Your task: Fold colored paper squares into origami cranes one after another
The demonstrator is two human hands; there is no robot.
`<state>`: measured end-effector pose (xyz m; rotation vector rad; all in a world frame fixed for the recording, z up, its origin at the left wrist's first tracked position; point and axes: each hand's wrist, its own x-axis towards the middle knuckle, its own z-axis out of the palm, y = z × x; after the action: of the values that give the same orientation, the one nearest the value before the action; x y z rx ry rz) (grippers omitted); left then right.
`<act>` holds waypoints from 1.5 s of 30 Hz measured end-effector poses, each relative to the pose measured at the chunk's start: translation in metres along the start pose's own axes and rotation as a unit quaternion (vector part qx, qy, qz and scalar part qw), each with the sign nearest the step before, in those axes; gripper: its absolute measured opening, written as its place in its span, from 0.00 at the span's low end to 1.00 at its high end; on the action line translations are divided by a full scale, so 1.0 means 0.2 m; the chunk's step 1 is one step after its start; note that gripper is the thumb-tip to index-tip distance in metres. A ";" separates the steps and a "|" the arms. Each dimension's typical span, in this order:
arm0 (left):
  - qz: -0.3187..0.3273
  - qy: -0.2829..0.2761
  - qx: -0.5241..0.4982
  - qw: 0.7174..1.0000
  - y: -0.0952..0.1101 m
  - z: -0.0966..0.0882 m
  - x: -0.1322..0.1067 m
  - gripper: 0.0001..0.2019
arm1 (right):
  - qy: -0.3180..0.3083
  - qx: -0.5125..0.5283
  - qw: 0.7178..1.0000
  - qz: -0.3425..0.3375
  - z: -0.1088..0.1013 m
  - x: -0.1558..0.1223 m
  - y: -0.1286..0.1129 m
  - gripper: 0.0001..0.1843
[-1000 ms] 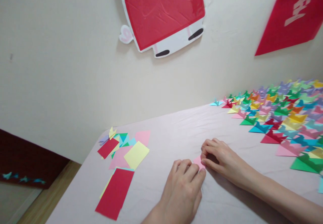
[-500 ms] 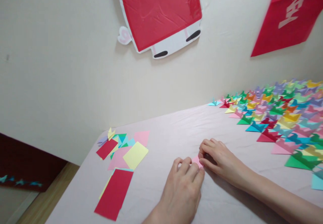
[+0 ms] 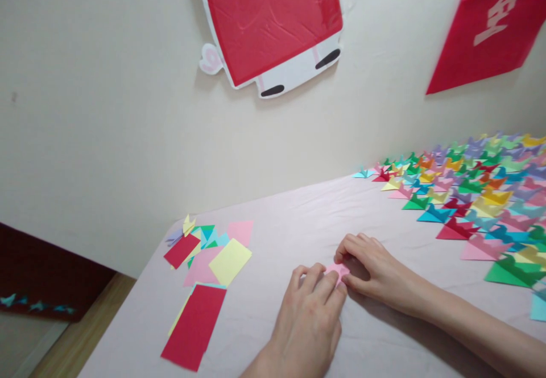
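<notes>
Both my hands meet on a small pink folded paper (image 3: 336, 270) lying on the pale pink tablecloth (image 3: 298, 230). My left hand (image 3: 309, 321) comes up from the bottom edge, its fingers curled and pressed on the paper's near left side. My right hand (image 3: 369, 267) reaches in from the right, its fingertips pinching the paper's far right side. Most of the paper is hidden under the fingers.
Loose coloured sheets (image 3: 205, 258) and a red sheet (image 3: 194, 327) lie at the left. Rows of several folded paper cranes (image 3: 478, 202) fill the far right of the table. The wall behind carries a red and white cutout (image 3: 273, 25) and a red banner (image 3: 486, 31).
My right hand's fingers have shifted a little on the pink paper, which now shows more between the two hands. The view has swung slightly.
</notes>
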<state>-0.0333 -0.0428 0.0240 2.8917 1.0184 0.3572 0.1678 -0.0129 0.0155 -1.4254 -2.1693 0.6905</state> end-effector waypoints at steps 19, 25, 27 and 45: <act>0.002 0.014 0.002 1.000 0.00 0.02 -0.02 0.14 | -0.003 0.057 0.998 0.005 -0.03 0.02 0.04 0.14; -0.008 0.030 -0.019 0.999 0.00 0.05 -0.04 0.20 | 0.016 0.090 0.996 -0.013 -0.03 0.01 0.05 0.12; -0.029 0.030 -0.024 0.999 0.02 0.07 -0.03 0.22 | 0.016 0.070 0.997 -0.023 -0.03 0.00 0.03 0.09; -0.085 0.056 -0.062 0.993 -0.02 0.01 0.07 0.05 | -0.003 0.048 0.997 -0.060 -0.04 -0.03 -0.01 0.11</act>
<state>-0.0244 -0.0308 0.0242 2.6776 1.2016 0.5561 0.1731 -0.0181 0.0216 -1.2366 -2.1747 0.7449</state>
